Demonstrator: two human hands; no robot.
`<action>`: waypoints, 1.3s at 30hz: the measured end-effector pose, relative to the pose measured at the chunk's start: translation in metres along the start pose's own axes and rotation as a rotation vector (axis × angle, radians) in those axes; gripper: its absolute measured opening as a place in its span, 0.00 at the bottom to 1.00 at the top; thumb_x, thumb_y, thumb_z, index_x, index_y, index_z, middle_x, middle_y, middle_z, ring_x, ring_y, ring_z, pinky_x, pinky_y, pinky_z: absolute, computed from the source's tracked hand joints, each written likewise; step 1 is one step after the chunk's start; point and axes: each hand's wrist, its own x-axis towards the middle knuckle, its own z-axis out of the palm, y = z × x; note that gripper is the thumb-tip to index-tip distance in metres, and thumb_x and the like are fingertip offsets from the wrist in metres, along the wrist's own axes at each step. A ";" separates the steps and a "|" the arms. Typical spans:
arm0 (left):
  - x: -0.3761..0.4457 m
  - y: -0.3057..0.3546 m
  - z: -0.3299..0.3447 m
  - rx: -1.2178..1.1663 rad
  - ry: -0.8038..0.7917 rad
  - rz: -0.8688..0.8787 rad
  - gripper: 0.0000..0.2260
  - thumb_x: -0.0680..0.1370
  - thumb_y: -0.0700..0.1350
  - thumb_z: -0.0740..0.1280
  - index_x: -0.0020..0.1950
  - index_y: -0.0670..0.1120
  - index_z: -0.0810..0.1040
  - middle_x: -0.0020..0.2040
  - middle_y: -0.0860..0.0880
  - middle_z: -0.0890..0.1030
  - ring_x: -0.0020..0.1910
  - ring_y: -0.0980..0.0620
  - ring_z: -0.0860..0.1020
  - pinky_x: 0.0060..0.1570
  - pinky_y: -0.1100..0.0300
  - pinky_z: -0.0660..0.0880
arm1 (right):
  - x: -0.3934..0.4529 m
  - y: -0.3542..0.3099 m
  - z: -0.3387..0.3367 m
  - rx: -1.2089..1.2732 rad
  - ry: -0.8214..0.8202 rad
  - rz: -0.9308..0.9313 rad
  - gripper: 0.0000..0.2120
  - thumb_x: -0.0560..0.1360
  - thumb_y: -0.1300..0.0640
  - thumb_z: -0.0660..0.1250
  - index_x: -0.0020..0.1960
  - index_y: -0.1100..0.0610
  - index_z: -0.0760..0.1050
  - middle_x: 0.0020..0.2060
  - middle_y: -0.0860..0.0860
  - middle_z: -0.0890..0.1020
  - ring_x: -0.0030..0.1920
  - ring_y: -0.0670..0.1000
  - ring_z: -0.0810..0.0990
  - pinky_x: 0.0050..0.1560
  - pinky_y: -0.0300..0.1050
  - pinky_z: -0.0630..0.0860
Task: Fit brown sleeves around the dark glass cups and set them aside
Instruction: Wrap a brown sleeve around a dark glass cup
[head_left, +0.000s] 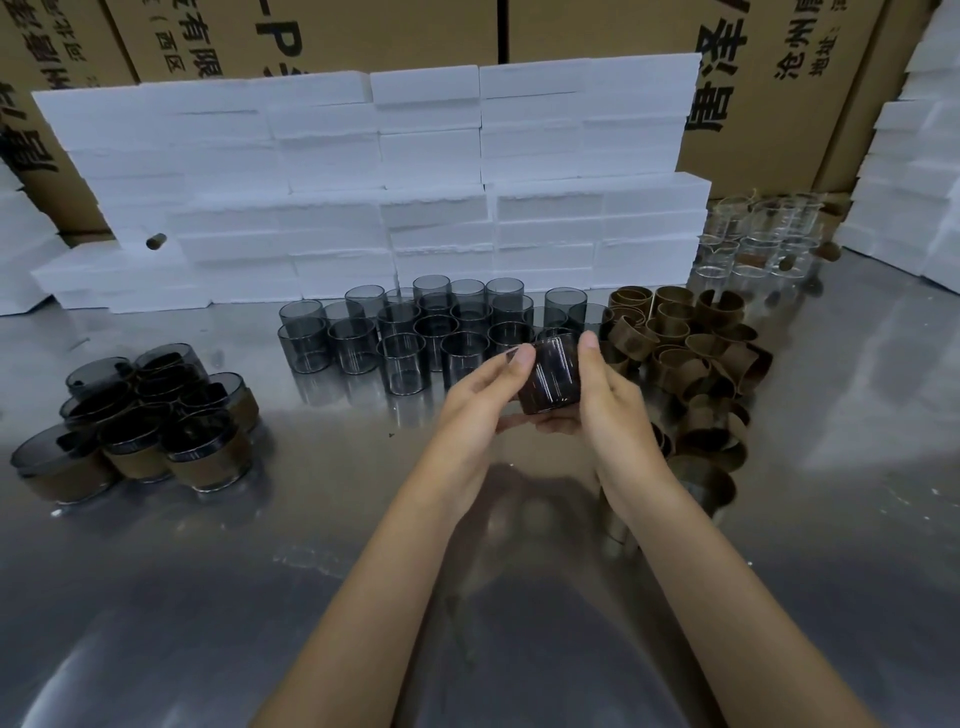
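Cup (549, 375) sits above the metal table (156, 571), clasped between my left hand (480, 410) and right hand (605, 402), so I can seat its brown sleeve squarely, I judge.

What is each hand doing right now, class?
Left hand: holding the sleeved dark glass cup, fingers curled round it.
Right hand: gripping the same cup's other side.
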 end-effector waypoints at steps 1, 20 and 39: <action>0.001 0.001 -0.001 -0.042 0.013 -0.002 0.22 0.77 0.53 0.68 0.69 0.45 0.79 0.64 0.43 0.83 0.63 0.47 0.80 0.60 0.52 0.76 | 0.001 0.000 -0.001 0.033 -0.010 -0.003 0.20 0.85 0.43 0.56 0.56 0.51 0.84 0.48 0.54 0.88 0.49 0.52 0.87 0.47 0.45 0.84; 0.000 0.005 -0.004 0.021 0.040 0.192 0.22 0.75 0.34 0.73 0.67 0.40 0.70 0.62 0.41 0.83 0.53 0.58 0.83 0.51 0.67 0.77 | 0.005 -0.001 -0.006 0.476 -0.266 0.163 0.14 0.83 0.52 0.65 0.50 0.57 0.88 0.54 0.59 0.87 0.57 0.53 0.86 0.53 0.41 0.82; 0.005 0.006 -0.003 -0.105 0.132 0.083 0.17 0.83 0.33 0.60 0.69 0.46 0.79 0.63 0.45 0.84 0.65 0.50 0.81 0.62 0.62 0.76 | 0.009 0.002 -0.002 0.568 -0.141 0.226 0.16 0.86 0.54 0.57 0.58 0.64 0.78 0.50 0.61 0.87 0.53 0.56 0.87 0.50 0.45 0.84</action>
